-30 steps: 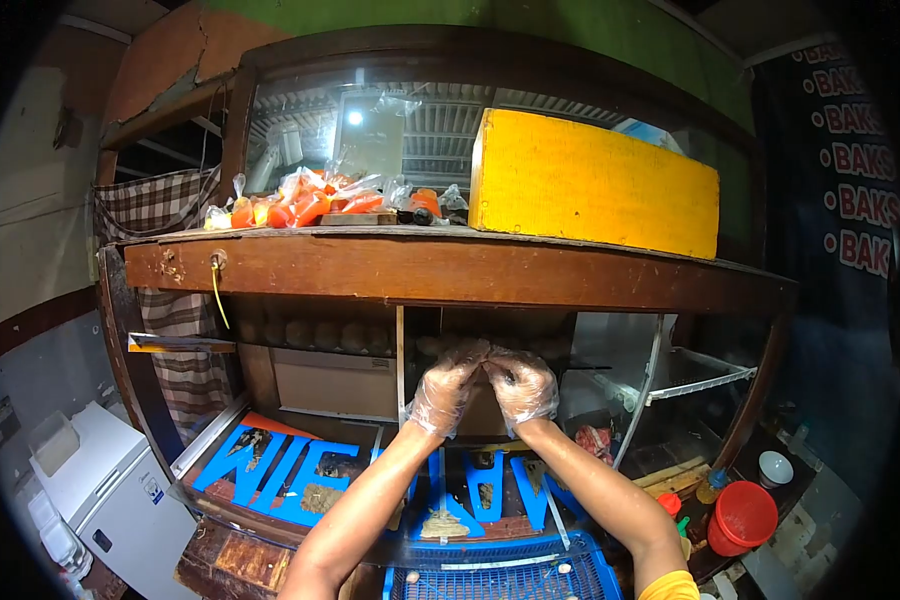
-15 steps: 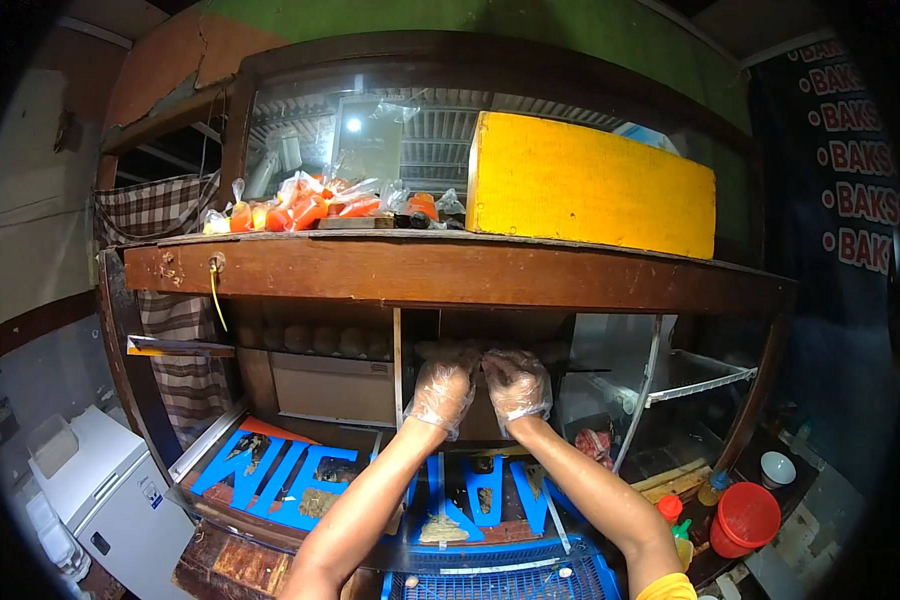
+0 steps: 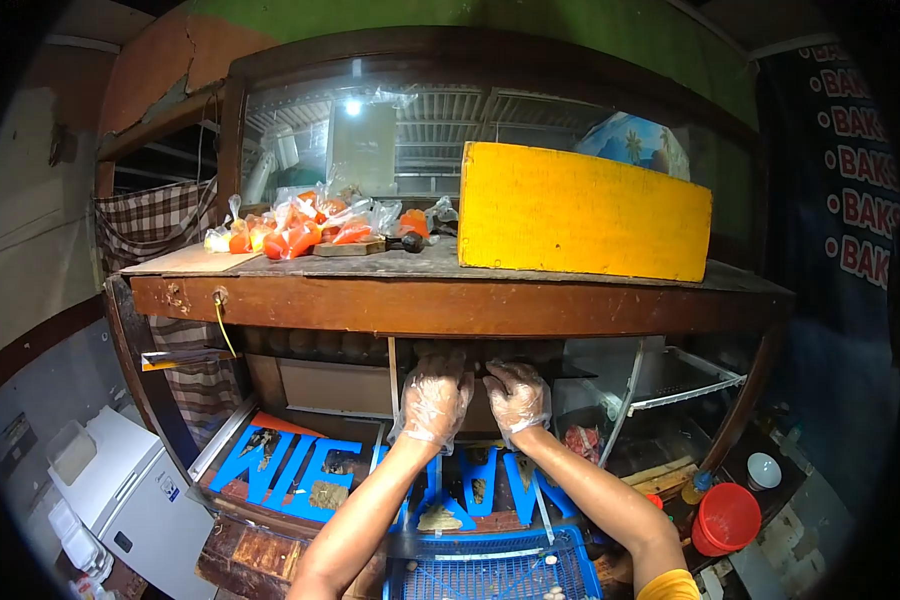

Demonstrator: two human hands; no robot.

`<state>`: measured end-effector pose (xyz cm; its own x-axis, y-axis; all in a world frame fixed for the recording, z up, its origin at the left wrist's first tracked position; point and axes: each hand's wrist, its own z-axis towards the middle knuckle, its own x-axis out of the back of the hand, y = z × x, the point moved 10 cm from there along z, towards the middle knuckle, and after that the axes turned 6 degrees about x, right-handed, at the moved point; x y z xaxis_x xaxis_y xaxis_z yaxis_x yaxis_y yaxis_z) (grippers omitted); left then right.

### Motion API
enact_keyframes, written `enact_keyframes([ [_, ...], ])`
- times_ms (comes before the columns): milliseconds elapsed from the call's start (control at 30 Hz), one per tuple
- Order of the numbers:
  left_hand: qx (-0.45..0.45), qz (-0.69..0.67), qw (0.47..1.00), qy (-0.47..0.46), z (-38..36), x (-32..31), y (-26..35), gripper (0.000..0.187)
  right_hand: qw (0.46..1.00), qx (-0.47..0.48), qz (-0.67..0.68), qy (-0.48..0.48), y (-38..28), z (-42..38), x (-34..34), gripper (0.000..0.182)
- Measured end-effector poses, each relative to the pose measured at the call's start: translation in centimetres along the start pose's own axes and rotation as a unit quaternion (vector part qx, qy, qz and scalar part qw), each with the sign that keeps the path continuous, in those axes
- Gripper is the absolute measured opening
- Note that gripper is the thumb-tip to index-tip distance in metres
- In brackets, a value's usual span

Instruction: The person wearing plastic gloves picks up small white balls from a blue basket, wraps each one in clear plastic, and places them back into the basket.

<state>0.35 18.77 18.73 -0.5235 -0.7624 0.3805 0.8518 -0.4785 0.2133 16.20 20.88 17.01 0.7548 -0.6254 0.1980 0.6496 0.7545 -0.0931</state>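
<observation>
Both of my hands wear clear plastic gloves and reach into the lower compartment of a wooden stall, just beneath its top board. My left hand is right of a thin pale upright strip, back upward, its fingertips lost in the dark. A small gap separates it from my right hand, whose fingers are bent inward. Whatever either hand touches in there is too dark to make out. Below my forearms are big blue letters on the glass front and a blue plastic basket holding small pale pieces.
A yellow box and orange-filled plastic bags rest on the stall top. At right are a wire rack, a red bucket and a white bowl. A white chest freezer stands at lower left.
The view has tilted and risen, showing more of the stall top and basket. My hands remain under the top board, the gap between them slightly wider.
</observation>
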Motion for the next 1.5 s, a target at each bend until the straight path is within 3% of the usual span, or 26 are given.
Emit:
enact_keyframes([
  [200, 0.019, 0.004, 0.999, -0.035, -0.9, 0.4, 0.5, 0.036, 0.999, -0.015, 0.002, -0.028, -0.1, -0.1, 1.1, 0.022],
  [300, -0.003, -0.022, 1.000, -0.001, -1.8, 1.7, 1.5, 0.033, 0.999, -0.013, 0.021, -0.029, -1.0, -0.1, 1.8, 0.022],
  [367, 0.041, -0.028, 0.998, -0.043, -2.5, 1.3, 1.3, 0.031, 0.999, -0.012, 0.032, -0.031, -1.8, -0.2, 2.5, 0.021],
  [467, 0.031, -0.065, 0.996, -0.045, -3.1, 2.7, 2.8, 0.026, 0.993, -0.063, 0.028, -0.096, -2.1, -1.1, 2.5, 0.020],
  [633, 0.009, -0.174, 0.984, -0.035, -5.1, 3.7, 4.4, 0.024, 0.992, 0.012, 0.078, -0.097, -4.7, -2.1, 3.6, 0.018],
  [733, 0.016, -0.190, 0.979, -0.068, -6.4, 3.6, 4.9, 0.023, 0.991, 0.009, 0.078, -0.110, -5.4, -3.5, 4.5, 0.017],
  [1067, 0.050, -0.231, 0.959, -0.154, -12.0, 3.3, 6.7, 0.025, 0.981, -0.061, 0.116, -0.144, -6.4, -9.6, 7.7, 0.015],
  [1367, 0.079, -0.240, 0.950, -0.183, -16.7, 2.6, 6.8, 0.008, 0.971, -0.122, 0.110, -0.173, -7.2, -14.2, 9.3, 0.013],
  [1500, 0.097, -0.242, 0.940, -0.221, -18.2, 2.7, 6.9, 0.011, 0.965, -0.153, 0.108, -0.181, -7.4, -16.6, 9.9, 0.014],
])
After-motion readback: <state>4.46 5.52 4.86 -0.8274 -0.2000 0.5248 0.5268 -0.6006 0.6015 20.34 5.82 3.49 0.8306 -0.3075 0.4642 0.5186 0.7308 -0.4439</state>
